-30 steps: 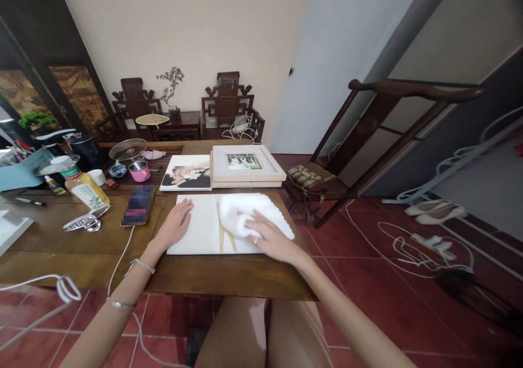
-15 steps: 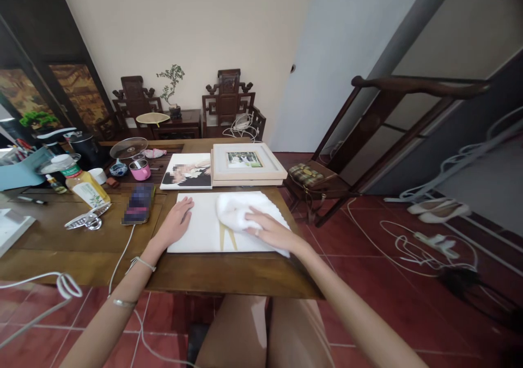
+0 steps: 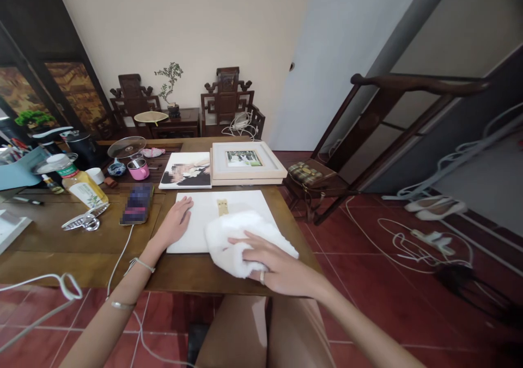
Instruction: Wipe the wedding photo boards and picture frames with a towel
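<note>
A flat white panel (image 3: 200, 221) lies on the wooden table in front of me, with a small tan piece (image 3: 223, 207) showing near its middle. My left hand (image 3: 178, 216) rests on the panel's left side, fingers stretched out and holding nothing. Bunched under my right hand (image 3: 267, 259) is a fluffy white cloth (image 3: 232, 232), which my fingers grip. The cloth covers the panel's lower right part and hangs past its near edge. Whatever else of the tan piece continues below is hidden by the cloth.
Behind the panel lie a photo panel (image 3: 186, 171) and stacked picture frames (image 3: 249, 164). To the left are a phone (image 3: 138, 203), a hair claw clip (image 3: 86, 218), a bottle (image 3: 81, 185) and a pink cup (image 3: 138, 169). A chair (image 3: 327, 177) holding a bag stands at right.
My right hand has drawn the white cloth toward me across the panel, uncovering the upper part of the tan piece and covering its lower part. My left hand stays put.
</note>
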The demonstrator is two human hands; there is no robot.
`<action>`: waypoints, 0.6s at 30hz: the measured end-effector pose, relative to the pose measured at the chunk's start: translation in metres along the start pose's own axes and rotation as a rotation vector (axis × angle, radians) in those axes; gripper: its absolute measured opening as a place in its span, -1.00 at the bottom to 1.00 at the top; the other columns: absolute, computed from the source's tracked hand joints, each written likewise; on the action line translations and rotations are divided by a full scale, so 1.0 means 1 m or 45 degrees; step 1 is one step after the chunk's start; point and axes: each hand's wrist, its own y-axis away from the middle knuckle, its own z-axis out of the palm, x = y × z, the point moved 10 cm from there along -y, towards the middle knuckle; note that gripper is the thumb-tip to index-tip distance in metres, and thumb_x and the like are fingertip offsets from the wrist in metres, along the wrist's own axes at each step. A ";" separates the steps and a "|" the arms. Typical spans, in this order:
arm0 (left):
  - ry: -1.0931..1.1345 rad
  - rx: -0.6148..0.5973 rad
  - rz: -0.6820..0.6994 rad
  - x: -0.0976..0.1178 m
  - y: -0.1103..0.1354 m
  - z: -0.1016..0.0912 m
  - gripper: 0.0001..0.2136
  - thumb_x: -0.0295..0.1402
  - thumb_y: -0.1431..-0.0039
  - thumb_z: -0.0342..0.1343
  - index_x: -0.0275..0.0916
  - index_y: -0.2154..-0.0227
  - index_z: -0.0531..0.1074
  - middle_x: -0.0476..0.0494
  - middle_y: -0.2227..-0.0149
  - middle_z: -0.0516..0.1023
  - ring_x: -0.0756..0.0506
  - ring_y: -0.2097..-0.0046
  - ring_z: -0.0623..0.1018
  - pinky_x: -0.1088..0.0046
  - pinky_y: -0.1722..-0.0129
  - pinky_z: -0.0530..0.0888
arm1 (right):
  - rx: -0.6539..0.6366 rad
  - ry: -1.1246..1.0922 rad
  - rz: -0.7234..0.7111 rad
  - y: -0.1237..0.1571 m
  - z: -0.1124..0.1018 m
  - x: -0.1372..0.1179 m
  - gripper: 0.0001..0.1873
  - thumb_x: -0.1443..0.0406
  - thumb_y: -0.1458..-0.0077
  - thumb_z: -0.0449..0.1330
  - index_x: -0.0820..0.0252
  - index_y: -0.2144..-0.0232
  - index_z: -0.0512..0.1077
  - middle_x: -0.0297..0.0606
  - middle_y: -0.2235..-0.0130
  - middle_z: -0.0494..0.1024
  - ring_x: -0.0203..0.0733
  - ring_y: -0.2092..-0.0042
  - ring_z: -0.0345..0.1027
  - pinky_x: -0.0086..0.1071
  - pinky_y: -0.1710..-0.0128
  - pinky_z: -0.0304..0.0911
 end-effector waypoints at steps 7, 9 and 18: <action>0.003 -0.015 -0.023 0.000 0.000 0.000 -0.61 -0.32 -0.30 -0.17 -0.37 -0.06 0.38 -0.37 -0.22 0.33 -0.22 -0.31 0.23 0.03 -0.29 0.16 | 0.180 0.016 0.212 -0.051 -0.022 0.064 -0.71 0.25 -0.12 0.13 0.13 0.11 0.48 -0.15 -0.19 0.37 0.08 -0.34 -0.08 0.00 -0.25 -0.02; 0.009 -0.018 -0.029 0.000 0.000 -0.001 -0.61 -0.31 -0.30 -0.17 -0.37 -0.07 0.37 -0.37 -0.22 0.33 -0.22 -0.31 0.22 0.03 -0.29 0.16 | 0.259 0.054 0.210 -0.072 -0.030 0.072 -0.71 0.25 -0.13 0.13 0.13 0.09 0.48 -0.13 -0.17 0.39 0.10 -0.32 -0.04 0.02 -0.24 0.00; 0.000 0.002 -0.007 -0.001 0.000 0.000 -0.61 -0.31 -0.30 -0.17 -0.35 -0.07 0.38 -0.35 -0.21 0.34 -0.22 -0.30 0.24 0.02 -0.29 0.17 | 0.327 0.206 -0.053 -0.058 -0.004 0.012 -0.72 0.45 0.02 0.10 0.12 0.25 0.48 -0.11 -0.17 0.40 -0.12 -0.27 0.11 -0.02 -0.32 -0.22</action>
